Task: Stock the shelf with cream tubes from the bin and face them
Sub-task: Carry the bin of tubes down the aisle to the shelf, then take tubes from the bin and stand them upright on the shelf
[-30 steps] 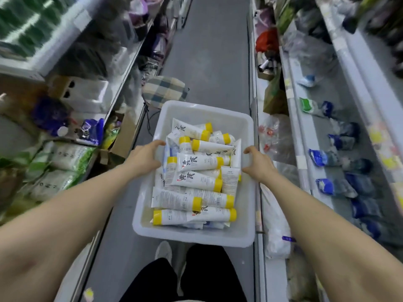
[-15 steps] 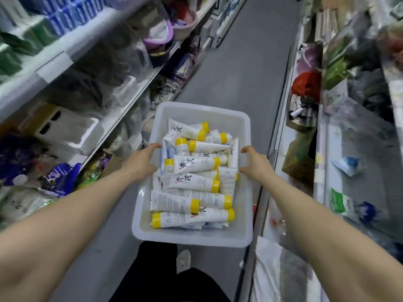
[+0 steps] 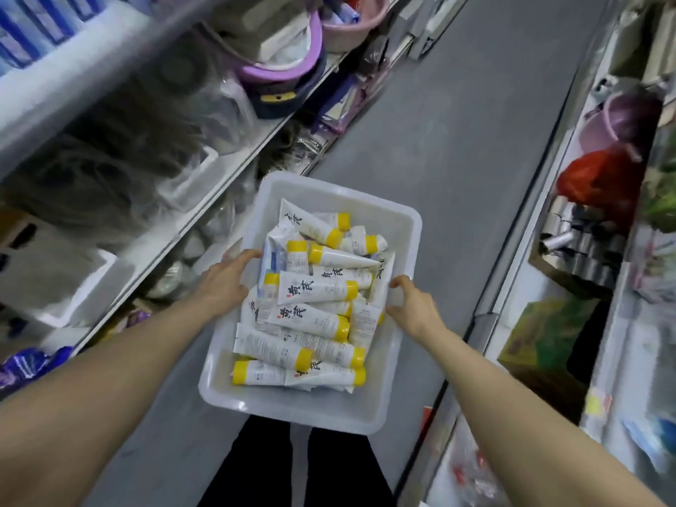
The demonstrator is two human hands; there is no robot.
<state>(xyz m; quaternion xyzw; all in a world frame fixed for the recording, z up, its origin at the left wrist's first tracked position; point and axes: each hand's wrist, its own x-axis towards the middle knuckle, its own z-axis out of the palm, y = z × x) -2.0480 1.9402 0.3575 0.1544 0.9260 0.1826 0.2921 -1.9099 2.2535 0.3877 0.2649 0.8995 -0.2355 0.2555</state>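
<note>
White cream tubes with yellow caps (image 3: 314,290) lie piled in a see-through plastic bin (image 3: 398,364) over the grey aisle floor (image 3: 457,122). Left hand (image 3: 226,283) grips its nine o'clock rim, right hand (image 3: 413,305) its three o'clock rim.

Two bare forearms reach forward from the bottom corners, converging. The left hand (image 3: 226,283) curls its fingers over one side rim of a white plastic bin (image 3: 292,411); the right hand (image 3: 415,309) grips the opposite rim.

Even, shadowless light — shelves (image 3: 109,148) at both edges smear with motion blur, perhaps wide-angle stretch.
</note>
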